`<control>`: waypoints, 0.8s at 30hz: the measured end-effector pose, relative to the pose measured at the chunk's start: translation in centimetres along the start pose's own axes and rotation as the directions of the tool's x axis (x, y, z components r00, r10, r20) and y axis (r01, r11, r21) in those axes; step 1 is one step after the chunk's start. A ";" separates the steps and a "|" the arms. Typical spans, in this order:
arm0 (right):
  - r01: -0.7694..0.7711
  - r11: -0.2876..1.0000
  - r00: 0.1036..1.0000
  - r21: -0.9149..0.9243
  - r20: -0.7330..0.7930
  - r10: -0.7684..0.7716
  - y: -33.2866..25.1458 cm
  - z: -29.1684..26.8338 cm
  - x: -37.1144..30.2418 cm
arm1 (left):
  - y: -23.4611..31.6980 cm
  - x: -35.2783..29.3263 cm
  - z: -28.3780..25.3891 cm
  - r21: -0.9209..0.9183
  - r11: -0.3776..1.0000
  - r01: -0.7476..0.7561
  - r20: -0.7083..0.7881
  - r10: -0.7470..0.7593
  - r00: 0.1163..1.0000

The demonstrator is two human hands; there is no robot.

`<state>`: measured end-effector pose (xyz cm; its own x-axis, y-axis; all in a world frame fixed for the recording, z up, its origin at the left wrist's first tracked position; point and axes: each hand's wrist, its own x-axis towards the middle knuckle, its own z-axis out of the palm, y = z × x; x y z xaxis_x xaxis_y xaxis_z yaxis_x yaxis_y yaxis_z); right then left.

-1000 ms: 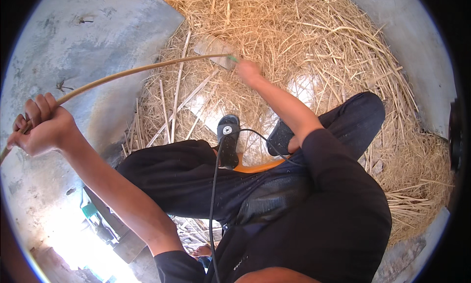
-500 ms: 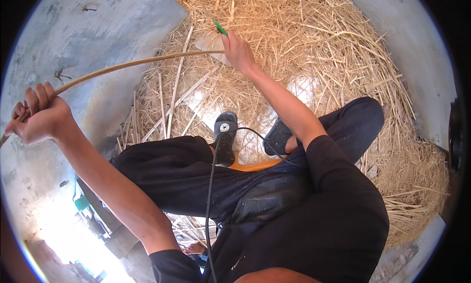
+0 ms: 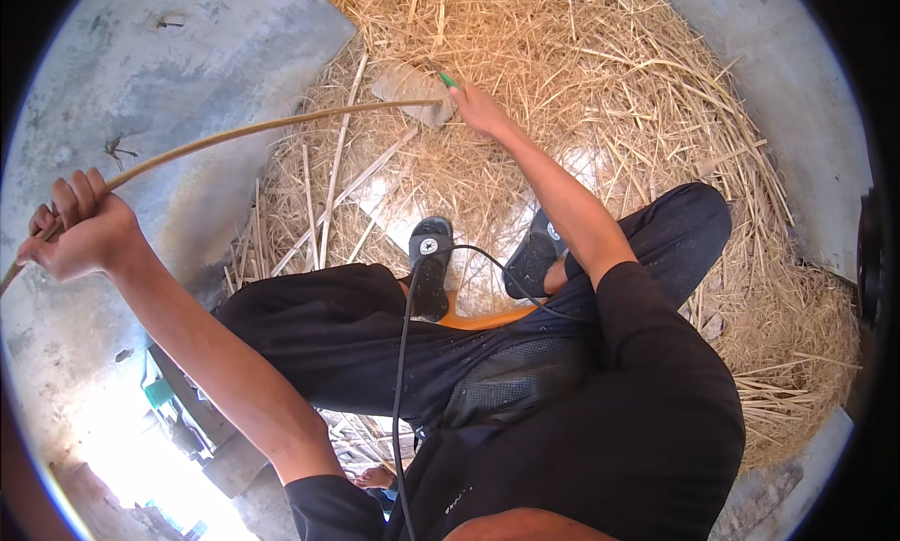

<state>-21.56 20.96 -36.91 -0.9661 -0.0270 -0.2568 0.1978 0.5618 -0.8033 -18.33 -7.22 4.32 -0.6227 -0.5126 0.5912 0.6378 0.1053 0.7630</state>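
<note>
A long, thin bamboo strip [image 3: 253, 128] arches from the left edge across to the middle of the floor. My left hand [image 3: 82, 224] is wrapped round it near the left wall, arm stretched out. My right hand [image 3: 480, 111] is closed on a small tool with a green handle [image 3: 447, 79]; the tool's working end is too small to make out. The strip's far end lies just left of my right hand, and a slight gap shows between them. A pale flat piece [image 3: 412, 89] lies under that end on the shavings.
Straw-like shavings [image 3: 656, 100] cover much of the floor, with loose flat strips [image 3: 337, 166] at the left. Grey walls [image 3: 187, 63] stand on both sides. My sandalled feet [image 3: 431, 269] rest by an orange seat edge [image 3: 487, 318]. A black cable [image 3: 403, 372] crosses my lap. Another person's hand [image 3: 375, 477] shows behind.
My right hand has moved a little right and down with the green-handled tool, coming off the strip's end. My left hand keeps its grip, a touch lower.
</note>
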 end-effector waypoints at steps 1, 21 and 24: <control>-0.025 0.996 0.999 0.080 0.035 0.023 -3.4 -0.5 -0.5 | 0.4 -0.4 -0.3 0.006 1.000 -0.004 0.010 0.004 1.000; 0.171 0.981 0.985 -0.088 0.005 -0.171 -14.4 -4.8 -17.7 | 5.9 -8.1 0.7 -0.398 0.869 0.292 0.503 -0.060 0.862; 0.233 0.971 0.971 -0.058 -0.030 -0.235 -14.3 -5.7 -18.6 | 6.4 -9.0 -0.3 -0.425 0.839 0.339 0.560 -0.050 0.827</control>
<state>-7.37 18.15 -17.55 -0.9901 -0.1336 -0.0442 -0.0431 0.5870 -0.8085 -8.50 -2.23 3.86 -0.8010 0.0484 0.5968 0.5165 -0.4482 0.7296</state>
